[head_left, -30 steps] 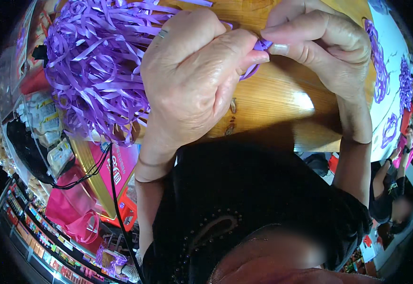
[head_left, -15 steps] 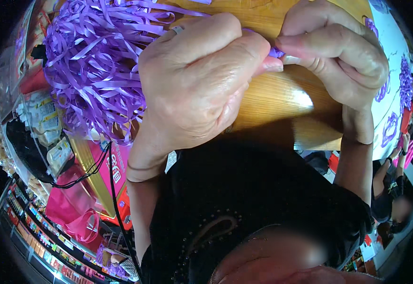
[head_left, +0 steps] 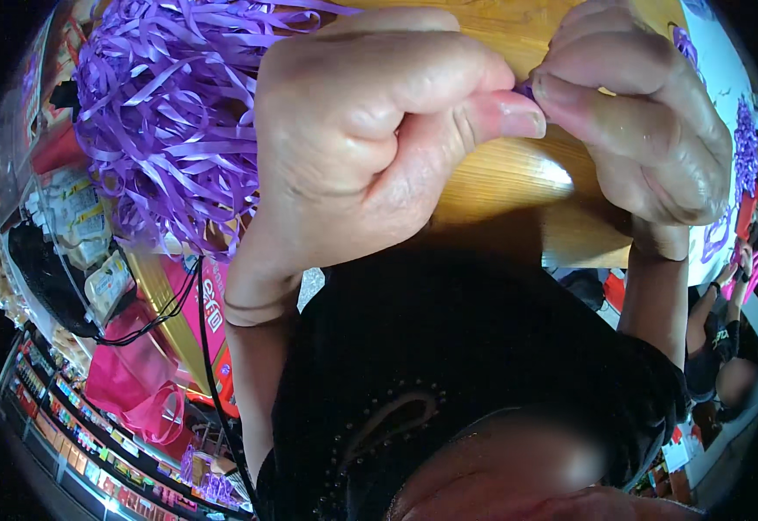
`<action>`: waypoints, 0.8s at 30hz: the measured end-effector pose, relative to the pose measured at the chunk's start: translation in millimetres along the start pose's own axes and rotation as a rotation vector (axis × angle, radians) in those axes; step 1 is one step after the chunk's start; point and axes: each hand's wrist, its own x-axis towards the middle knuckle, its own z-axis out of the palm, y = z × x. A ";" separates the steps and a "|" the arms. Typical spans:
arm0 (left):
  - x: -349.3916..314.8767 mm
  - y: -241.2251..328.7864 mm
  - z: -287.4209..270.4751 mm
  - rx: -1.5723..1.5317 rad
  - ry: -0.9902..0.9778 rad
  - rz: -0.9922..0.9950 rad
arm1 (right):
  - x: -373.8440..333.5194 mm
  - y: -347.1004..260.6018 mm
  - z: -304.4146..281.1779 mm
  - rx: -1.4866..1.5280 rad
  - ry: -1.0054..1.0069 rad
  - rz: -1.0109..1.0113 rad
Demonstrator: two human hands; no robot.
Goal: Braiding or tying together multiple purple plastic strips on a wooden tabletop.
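Observation:
A short bit of purple ribbon (head_left: 525,89) shows between my two hands, pinched from both sides. My left hand (head_left: 370,130) is closed, thumb pressed against the curled fingers on the ribbon. From the right, my right hand (head_left: 643,113) grips the same ribbon between thumb and fingertips. Most of the ribbon is hidden inside the hands. Both are raised above a wooden table (head_left: 500,187). A big heap of loose purple ribbons (head_left: 166,130) lies just left of my left hand.
Left of me are clear plastic packages (head_left: 79,213), a black cable (head_left: 201,321) and a pink bag (head_left: 140,395). At right a white table (head_left: 717,104) carries more purple ribbon pieces (head_left: 746,152). Another person (head_left: 721,339) is beyond it at the lower right. Stocked shelves (head_left: 75,434) stand at lower left.
My left hand has turned so its thumb shows more. My right hand has shifted slightly right and rolled. Less of the ribbon is visible between them now.

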 end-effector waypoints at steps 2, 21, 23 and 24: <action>-2.8 -1.7 0.3 -0.025 0.030 -0.002 | 9.5 -9.5 3.7 -0.050 -0.023 0.071; 1.3 -15.6 6.9 -0.287 -0.020 -0.434 | 16.8 -11.8 -19.2 0.139 -0.177 0.816; -0.9 -18.5 7.9 -0.271 -0.022 -0.455 | 14.8 -8.9 -18.0 0.135 -0.160 0.766; -1.8 -21.0 9.7 -0.255 0.025 -0.355 | 13.3 -7.5 -17.4 0.132 -0.152 0.743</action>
